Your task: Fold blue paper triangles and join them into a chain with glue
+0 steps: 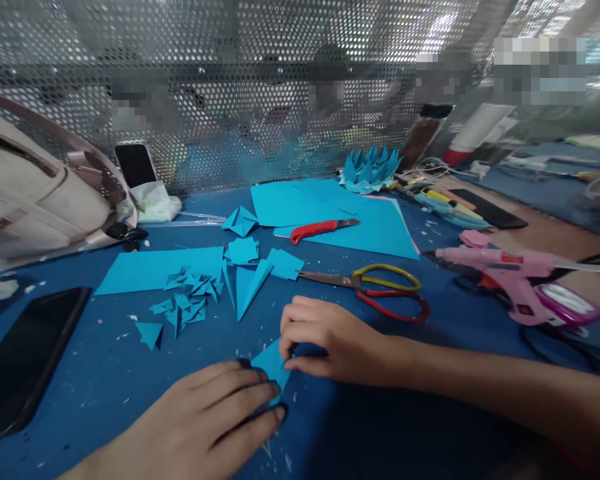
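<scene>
A small piece of blue paper [267,364] lies on the blue table in front of me, partly covered by both hands. My left hand [200,413] rests on its lower left part, fingers stretched out and pressing it down. Closed fingers of my right hand [325,340] pinch its right edge. Just beyond stand a folded blue paper cone [245,287] and a pile of small folded blue pieces [193,293]. One folded triangle [150,333] lies apart at the left. Scissors [350,280] with yellow and red handles lie beyond my right hand.
A red utility knife [323,230] lies on blue paper sheets [380,230]. Behind them is a spiky blue paper model [371,170]. A pink glue gun [510,267] with a cable lies right; a dark phone [27,353] and a pale bag [35,180] are left. Perforated metal closes the back.
</scene>
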Tool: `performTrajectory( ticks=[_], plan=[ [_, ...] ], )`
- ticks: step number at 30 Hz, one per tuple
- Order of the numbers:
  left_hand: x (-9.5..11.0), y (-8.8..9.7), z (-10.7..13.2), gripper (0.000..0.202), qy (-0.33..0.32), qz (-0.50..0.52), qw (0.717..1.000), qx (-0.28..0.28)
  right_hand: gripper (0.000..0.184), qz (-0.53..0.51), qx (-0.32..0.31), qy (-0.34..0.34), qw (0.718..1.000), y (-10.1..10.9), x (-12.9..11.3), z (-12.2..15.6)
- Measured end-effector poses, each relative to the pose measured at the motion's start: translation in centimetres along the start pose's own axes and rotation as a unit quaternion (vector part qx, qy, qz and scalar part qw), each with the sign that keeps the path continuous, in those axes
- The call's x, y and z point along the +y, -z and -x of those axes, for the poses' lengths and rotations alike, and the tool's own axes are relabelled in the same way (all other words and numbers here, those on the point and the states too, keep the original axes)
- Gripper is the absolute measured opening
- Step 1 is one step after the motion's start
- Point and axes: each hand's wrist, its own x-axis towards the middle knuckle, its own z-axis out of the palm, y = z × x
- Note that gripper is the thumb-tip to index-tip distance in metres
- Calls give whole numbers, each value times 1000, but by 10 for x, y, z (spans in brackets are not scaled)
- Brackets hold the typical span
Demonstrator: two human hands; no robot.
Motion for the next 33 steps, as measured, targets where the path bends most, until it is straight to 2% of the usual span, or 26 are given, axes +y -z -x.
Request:
performTrajectory(
  ticks=[5, 8, 12, 18, 22, 27, 29, 31, 33],
  plan=[
    [1, -4, 0, 38, 10, 18, 999, 26, 7, -1, 2, -23, 1000, -4, -4, -1],
    [4, -6, -1, 35, 3, 3, 1000, 17, 8, -9, 0, -38, 999, -5, -6, -2],
    [4, -5, -1, 39, 14, 1, 999, 34, 11, -14, -5, -62, 998, -6, -6, -4],
    [1, -3, -2, 41, 2, 10, 1000, -9, 13, -13, -32, -85, 996, -4, -7, -8],
    [0, -7, -2, 40, 26, 13, 1000, 6, 14, -18, -40, -88, 995, -2, -6, -9],
    [-2, -10, -4, 39, 34, 27, 999, 20, 12, -22, -18, -69, 997, -6, -3, -7],
    [-3, -11, -6, 39, 39, 34, 998, 47, 14, -12, 9, -59, 998, -10, -2, -4],
    [-3, -12, -6, 39, 38, 44, 996, 68, 14, 9, 43, -21, 999, -12, -1, -1],
    [-2, -15, -6, 36, 50, 54, 996, 57, 23, 56, 60, 55, 995, -11, -3, 2]
  ],
)
